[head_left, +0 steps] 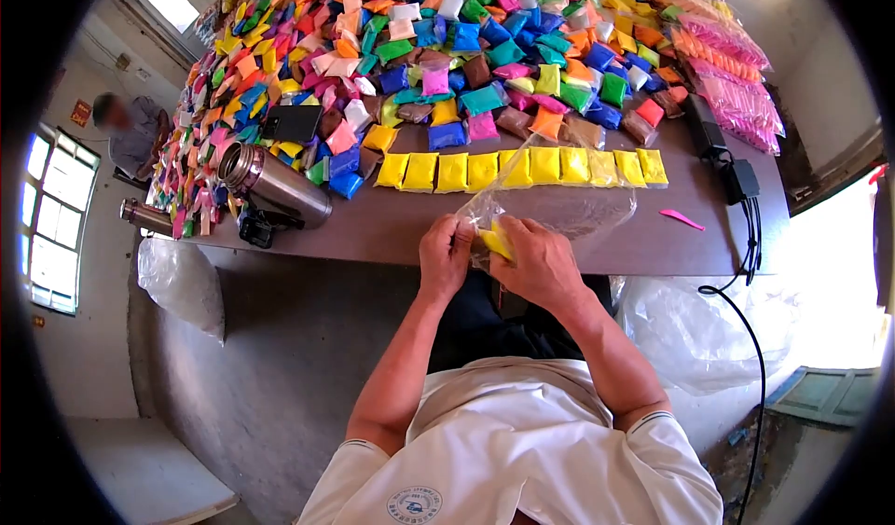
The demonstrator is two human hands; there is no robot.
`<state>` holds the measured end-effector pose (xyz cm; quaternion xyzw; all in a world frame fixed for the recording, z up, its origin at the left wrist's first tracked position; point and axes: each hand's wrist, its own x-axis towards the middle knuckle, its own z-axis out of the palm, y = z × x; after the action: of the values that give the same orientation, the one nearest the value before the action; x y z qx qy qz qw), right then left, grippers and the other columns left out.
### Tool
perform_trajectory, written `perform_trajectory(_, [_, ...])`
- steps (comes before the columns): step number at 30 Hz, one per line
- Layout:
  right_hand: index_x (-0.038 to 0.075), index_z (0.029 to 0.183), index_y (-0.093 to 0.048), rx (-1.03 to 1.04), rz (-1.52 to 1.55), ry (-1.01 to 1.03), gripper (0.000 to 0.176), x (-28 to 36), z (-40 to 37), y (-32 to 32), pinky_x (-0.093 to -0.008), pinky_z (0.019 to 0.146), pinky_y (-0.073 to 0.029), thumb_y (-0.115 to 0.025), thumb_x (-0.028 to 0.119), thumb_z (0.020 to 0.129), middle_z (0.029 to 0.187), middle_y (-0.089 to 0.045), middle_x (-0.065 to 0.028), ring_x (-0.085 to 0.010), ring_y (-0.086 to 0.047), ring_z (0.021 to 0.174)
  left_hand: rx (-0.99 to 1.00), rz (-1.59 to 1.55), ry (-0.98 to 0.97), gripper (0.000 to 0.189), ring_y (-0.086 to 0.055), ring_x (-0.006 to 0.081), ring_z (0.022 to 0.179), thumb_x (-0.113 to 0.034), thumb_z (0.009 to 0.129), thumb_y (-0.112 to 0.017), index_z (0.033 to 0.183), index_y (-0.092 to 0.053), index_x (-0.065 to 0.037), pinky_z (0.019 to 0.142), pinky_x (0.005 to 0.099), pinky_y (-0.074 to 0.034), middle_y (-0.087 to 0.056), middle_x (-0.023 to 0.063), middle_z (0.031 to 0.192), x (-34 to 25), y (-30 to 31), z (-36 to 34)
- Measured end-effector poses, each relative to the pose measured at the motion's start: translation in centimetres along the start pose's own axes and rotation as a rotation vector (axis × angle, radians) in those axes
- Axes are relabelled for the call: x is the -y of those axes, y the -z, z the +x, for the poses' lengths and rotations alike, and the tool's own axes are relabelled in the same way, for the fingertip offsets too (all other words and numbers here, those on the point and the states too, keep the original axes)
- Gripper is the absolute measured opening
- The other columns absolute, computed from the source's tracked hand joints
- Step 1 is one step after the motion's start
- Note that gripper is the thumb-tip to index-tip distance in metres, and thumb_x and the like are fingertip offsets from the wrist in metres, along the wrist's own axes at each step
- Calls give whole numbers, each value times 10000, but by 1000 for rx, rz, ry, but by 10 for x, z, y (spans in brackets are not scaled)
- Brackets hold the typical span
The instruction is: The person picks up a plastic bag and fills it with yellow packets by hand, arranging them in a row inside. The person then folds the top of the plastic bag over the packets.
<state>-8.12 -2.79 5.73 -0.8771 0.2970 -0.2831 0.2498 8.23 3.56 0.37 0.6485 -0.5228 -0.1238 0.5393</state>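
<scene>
My left hand [446,256] is closed, pinching the edge of a clear plastic bag [595,219] at the table's front edge. Between the fingers of my right hand [543,264] is a yellow packet [495,240], at the mouth of the bag; whether it is inside cannot be made out. The bag spreads to the right over the tabletop, and its upper part overlaps a row of several yellow packets [452,172] laid side by side. My right fingertips are partly hidden behind the hand.
Behind the row rises a large heap of coloured packets [485,101]. A steel flask [280,189] and a black phone [292,122] lie left. A pink stick [682,219], black adapter [741,180] with cables and bagged pink sticks [736,101] are right. A person [135,133] is far left.
</scene>
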Motion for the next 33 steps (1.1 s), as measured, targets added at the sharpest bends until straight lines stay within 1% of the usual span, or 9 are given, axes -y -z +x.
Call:
perform_trajectory(5, [5, 1038, -627, 86, -67, -53, 392, 7, 5, 0, -463, 736, -531, -695, 227, 723, 894, -659, -208, -401, -649, 803, -22, 45, -22, 218, -586, 323, 692, -181, 935, -610, 823, -569, 2, 622, 365, -467, -578, 157, 770, 6, -1, 0])
perform_trajectory(10, [4, 918, -605, 39, -113, 22, 312, 6, 7, -2, -456, 654, -530, -680, 262, 760, 786, -641, -187, -358, -658, 727, 17, 19, -37, 197, -594, 332, 707, -181, 926, -618, 848, -592, -2, 631, 368, -476, -588, 155, 781, -1, 3, 3])
perform_trajectory(17, [13, 891, -593, 72, -164, -44, 306, 4, 10, -10, -465, 662, -520, -677, 278, 763, 811, -645, -183, -349, -661, 736, 27, 18, -14, 219, -626, 352, 767, -212, 941, -590, 868, -603, -5, 661, 378, -491, -620, 163, 827, 2, 1, 1])
perform_trajectory(20, [17, 907, -587, 57, -165, -105, 324, 8, 11, -11, -487, 695, -517, -687, 285, 754, 840, -649, -181, -364, -658, 732, 18, 42, -46, 237, -627, 352, 771, -225, 949, -582, 876, -600, -1, 661, 378, -491, -619, 164, 832, -1, 1, 2])
perform_trajectory(22, [14, 1015, -585, 95, -45, -95, 420, 8, 11, -4, -478, 754, -516, -707, 308, 741, 901, -647, -195, -389, -654, 799, 28, 33, -35, 233, -626, 349, 766, -219, 952, -580, 881, -600, 2, 661, 373, -491, -617, 164, 830, -2, 3, 2])
perform_trajectory(23, [14, 1015, -585, 92, -43, -96, 420, 4, 10, -2, -478, 754, -516, -707, 308, 741, 901, -647, -195, -389, -654, 799, 34, 20, -22, 230, -625, 346, 760, -213, 955, -578, 885, -599, 5, 660, 368, -490, -616, 163, 829, -2, 3, 2])
perform_trajectory(25, [20, 1137, -575, 139, 106, -28, 579, -4, 8, 1, -443, 830, -503, -769, 336, 693, 992, -644, -214, -399, -632, 924, 26, 21, -26, 223, -623, 342, 751, -204, 958, -575, 888, -598, 6, 656, 365, -488, -612, 164, 823, -1, 1, 2])
perform_trajectory(28, [22, 1170, -557, 236, 182, -80, 625, -9, 9, 2, -430, 844, -495, -804, 314, 676, 1023, -637, -215, -402, -618, 961, 32, 24, -12, 211, -618, 340, 737, -189, 961, -572, 891, -594, 9, 648, 363, -485, -603, 167, 813, -2, 1, 3])
perform_trajectory(33, [7, 1157, -563, 192, 194, -98, 582, -11, 11, -2, -430, 854, -496, -806, 265, 696, 1051, -633, -212, -401, -617, 965, 39, 32, -9, 217, -618, 342, 739, -193, 968, -567, 900, -587, 12, 649, 368, -483, -597, 175, 814, -2, 2, 3])
